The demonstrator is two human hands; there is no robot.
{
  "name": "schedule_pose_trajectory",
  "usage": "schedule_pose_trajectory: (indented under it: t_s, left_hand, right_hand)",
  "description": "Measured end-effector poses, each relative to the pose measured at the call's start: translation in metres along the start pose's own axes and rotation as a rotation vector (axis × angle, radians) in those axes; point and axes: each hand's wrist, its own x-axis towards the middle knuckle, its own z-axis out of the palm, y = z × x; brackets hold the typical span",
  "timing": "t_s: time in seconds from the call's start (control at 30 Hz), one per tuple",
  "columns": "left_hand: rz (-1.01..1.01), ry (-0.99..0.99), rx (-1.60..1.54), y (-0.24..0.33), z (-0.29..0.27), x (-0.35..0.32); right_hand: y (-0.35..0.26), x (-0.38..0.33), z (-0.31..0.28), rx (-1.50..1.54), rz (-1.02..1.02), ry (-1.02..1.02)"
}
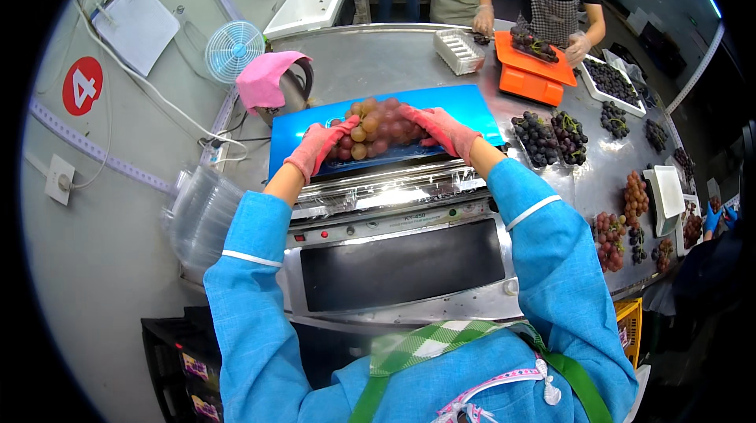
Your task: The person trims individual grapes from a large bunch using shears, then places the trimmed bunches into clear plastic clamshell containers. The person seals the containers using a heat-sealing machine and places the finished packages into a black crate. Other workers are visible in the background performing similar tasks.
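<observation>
A bunch of red grapes (379, 130), seemingly in a shallow clear tray, lies across a blue sheet (466, 106) behind the film-wrapping machine (402, 265). My left hand (319, 147), in a pink glove, is closed on its left end. Closed on the right end is my right hand (446, 130), gloved the same way. The fingertips reach over the fruit, and the undersides of both hands are hidden. Shiny clear film (378, 191) stretches along the machine between my forearms.
A pink cloth (270, 79) drapes over a metal container left of the blue sheet. Stacked clear trays (206, 218) stand at the left. Rightward are dark grapes (550, 138), loose red bunches (610, 240) and an orange scale (535, 68), where a co-worker (551, 5) handles a grape tray.
</observation>
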Motion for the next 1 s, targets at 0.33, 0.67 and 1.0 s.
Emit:
schedule_pose_trajectory:
  t_s: [0.33, 0.67, 1.0]
  left_hand:
    - [0.433, 0.509, 0.217, -0.064, -0.037, -0.053]
    - [0.200, 0.703, 1.026, -0.104, -0.010, -0.110]
    - [0.004, 0.457, 0.106, -0.121, -0.033, -0.087]
  right_hand:
    - [0.037, -0.051, -0.027, -0.623, -0.209, 0.422]
    - [0.080, -0.099, -0.025, -1.206, -0.010, 0.471]
    - [0.099, -0.085, -0.034, -0.257, -0.035, 0.362]
